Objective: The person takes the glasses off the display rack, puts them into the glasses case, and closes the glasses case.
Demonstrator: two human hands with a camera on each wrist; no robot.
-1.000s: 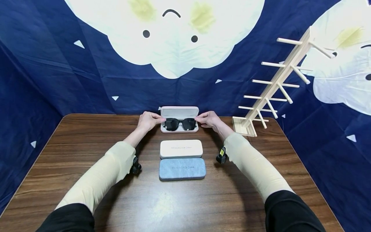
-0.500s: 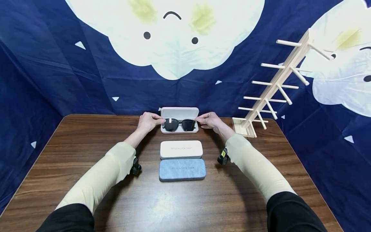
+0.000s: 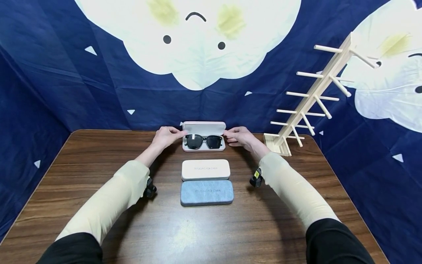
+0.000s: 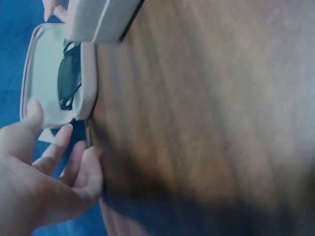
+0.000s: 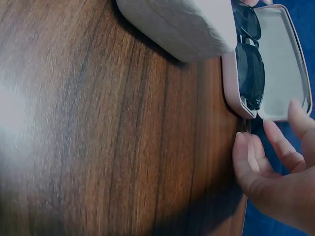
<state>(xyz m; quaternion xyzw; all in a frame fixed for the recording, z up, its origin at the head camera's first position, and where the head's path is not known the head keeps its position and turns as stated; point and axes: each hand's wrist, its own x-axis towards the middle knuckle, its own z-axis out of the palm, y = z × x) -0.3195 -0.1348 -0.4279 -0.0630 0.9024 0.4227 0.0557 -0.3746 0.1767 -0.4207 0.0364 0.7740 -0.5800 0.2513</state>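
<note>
Black sunglasses [image 3: 203, 142] lie lenses-up in the lower half of a pale pink glasses case [image 3: 203, 128], its lid raised. At the case's left end is my left hand [image 3: 165, 137]; in the left wrist view that hand [image 4: 47, 177] has thumb and fingers spread loosely, fingertips by the hinge corner. My right hand [image 3: 242, 137] is at the opposite end. From the right wrist view, its relaxed fingers [image 5: 275, 142] sit just off the case's corner, gripping nothing. Both wrist views have the sunglasses [image 5: 251, 71] inside the case, partly hidden by a pale closed case [image 5: 182, 24].
In front of the open case lie a closed white glasses case [image 3: 206, 170] and a closed blue one [image 3: 207, 192], side by side on the wooden table [image 3: 99, 154]. A pegged wooden rack [image 3: 306, 97] stands at the back right. Behind hangs a blue cloth [image 3: 99, 91].
Both hands, earlier at the two ends of the sunglasses, have let go and drawn slightly outward. The sunglasses have settled in the case; the other cases have stayed put.
</note>
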